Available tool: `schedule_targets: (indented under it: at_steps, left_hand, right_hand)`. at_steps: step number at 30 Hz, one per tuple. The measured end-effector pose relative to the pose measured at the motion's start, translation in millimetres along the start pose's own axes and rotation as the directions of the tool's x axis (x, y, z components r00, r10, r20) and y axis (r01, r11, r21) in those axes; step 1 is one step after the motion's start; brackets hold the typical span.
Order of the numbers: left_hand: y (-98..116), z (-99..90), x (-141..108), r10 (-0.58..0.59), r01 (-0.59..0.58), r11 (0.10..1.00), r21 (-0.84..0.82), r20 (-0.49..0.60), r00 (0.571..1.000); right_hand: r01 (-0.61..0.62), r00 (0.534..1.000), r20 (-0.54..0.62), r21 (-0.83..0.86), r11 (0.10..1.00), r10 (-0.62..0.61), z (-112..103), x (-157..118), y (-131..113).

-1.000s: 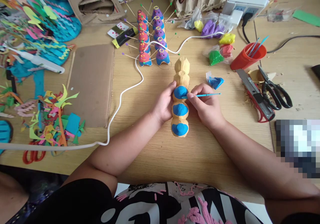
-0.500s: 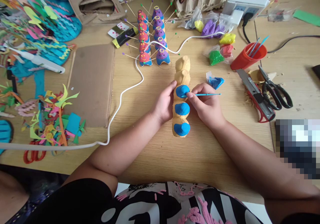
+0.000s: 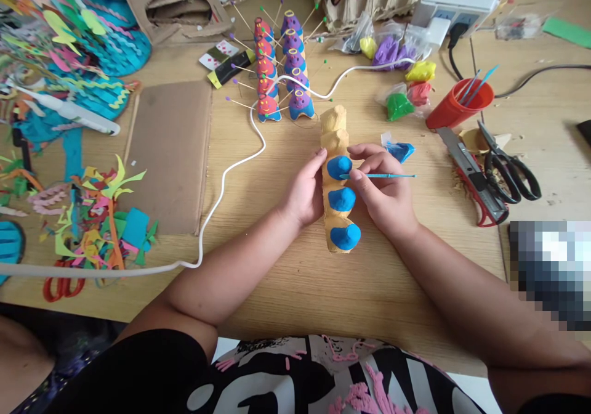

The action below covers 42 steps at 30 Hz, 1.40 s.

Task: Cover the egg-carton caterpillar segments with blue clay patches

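My left hand (image 3: 305,189) is closed around the left side of a yellow egg carton strip (image 3: 334,140), its thumb along the edge and its other fingers hidden behind. Three of the strip's bumps carry blue modelling clay (image 3: 341,199); the two far bumps are bare yellow. Between thumb and fingers, my right hand (image 3: 385,189) pinches a thin blue clay tool (image 3: 388,175), whose left tip lies at the third blue-topped bump from the bottom. Just beyond that hand sits a small bag of blue clay (image 3: 401,151).
Two decorated carton caterpillars (image 3: 299,101) with stick legs stand at the back, a white cable (image 3: 224,186) crossing them. To the right are a red cup (image 3: 457,106), a utility knife (image 3: 478,170) and black scissors (image 3: 512,167). Cardboard (image 3: 168,155) and paper scraps (image 3: 101,229) lie left.
The near end of the egg carton strip has swung to the right, so it now tilts. My right hand and the clay tool have shifted slightly right, with the index finger more raised.
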<state>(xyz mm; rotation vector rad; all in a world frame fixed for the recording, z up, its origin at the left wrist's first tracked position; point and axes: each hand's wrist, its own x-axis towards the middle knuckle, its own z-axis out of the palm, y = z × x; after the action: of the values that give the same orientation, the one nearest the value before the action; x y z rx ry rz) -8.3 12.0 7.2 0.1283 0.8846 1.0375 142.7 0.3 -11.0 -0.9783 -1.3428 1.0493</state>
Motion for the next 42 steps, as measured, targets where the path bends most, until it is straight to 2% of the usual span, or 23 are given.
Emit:
schedule_targets:
  at_steps: [7,12,20,23,27,33,37,42]
  left_hand:
    - [2.8,7.3,-4.5,0.042,-0.041,0.999,-0.007,0.014,0.999]
    - [2.8,4.5,-3.7,0.153,-0.155,0.986,0.058,0.039,0.987]
    - [0.1,1.9,-5.0,0.203,-0.208,0.970,0.130,0.045,0.978]
    - [0.1,3.3,-5.5,0.187,-0.191,0.976,0.108,0.053,0.981]
    - [-0.6,4.0,-5.2,0.161,-0.161,0.986,0.039,0.000,0.987]
    - [-2.2,2.6,-6.4,0.262,-0.257,0.960,0.109,-0.027,0.965]
    - [-3.5,0.6,-5.1,0.205,-0.203,0.978,0.049,-0.053,0.977]
    - [-4.1,-0.5,-4.6,0.207,-0.205,0.978,0.048,-0.035,0.978]
  right_hand:
    - [-0.079,0.997,0.023,0.076,0.994,0.077,1.3,-0.8,-1.1]
    - [-0.077,0.997,0.026,0.120,0.990,0.074,1.4,0.3,-1.2]
    - [-0.045,0.998,0.055,0.133,0.990,0.038,1.8,1.0,-0.9]
    - [-0.047,0.998,0.051,0.110,0.993,0.041,1.6,1.4,-1.5]
    - [-0.054,0.998,0.043,0.099,0.994,0.050,1.3,1.1,-1.5]
    - [-0.055,0.996,0.078,0.133,0.990,0.045,0.5,1.0,-1.7]
    - [-0.051,0.997,0.067,0.095,0.994,0.045,0.6,1.8,-0.9]
    - [-0.065,0.996,0.073,0.116,0.991,0.056,0.3,0.6,-1.4]
